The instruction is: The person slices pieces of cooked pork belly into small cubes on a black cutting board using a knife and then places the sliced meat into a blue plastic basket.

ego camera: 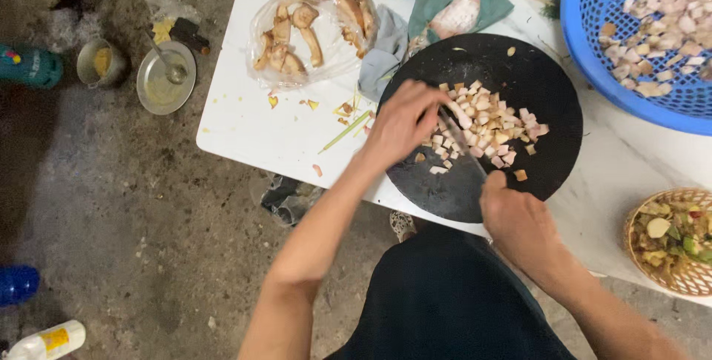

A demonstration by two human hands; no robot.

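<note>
Overhead view of one person dicing pale meat at a white table [245,119]. Far to the left of the fingers, on the concrete floor, stand one small metal cup [99,62] and one round metal dish [166,77] with a spoon in it; two plastic bottles lie at the lower left edge. Nearer, just left of the fingers, one clear plastic bag [311,30] holds several uncut brown-skinned strips, too overlapped to count surely. The left hand [400,123] lies on the left side of one round black cutting board [482,126], fingers together and bent, pressing down on the piece being cut at the edge of the heap of cubes [486,126]. The right hand [519,223], at the near rim of the board, is clenched around the handle of one knife [463,141], whose blade runs up between the left fingertips and the heap. To do this cut well, the left fingertips are best kept tucked back, knuckles guiding the blade, and the strokes evenly spaced so the cubes match. The heap holds several dozen cubes, with a few strays lying just right of it. Right of the fingers, one blue plastic basket [593,26] holds many more cubes, and one woven basket [638,256] holds mixed scraps.
</note>
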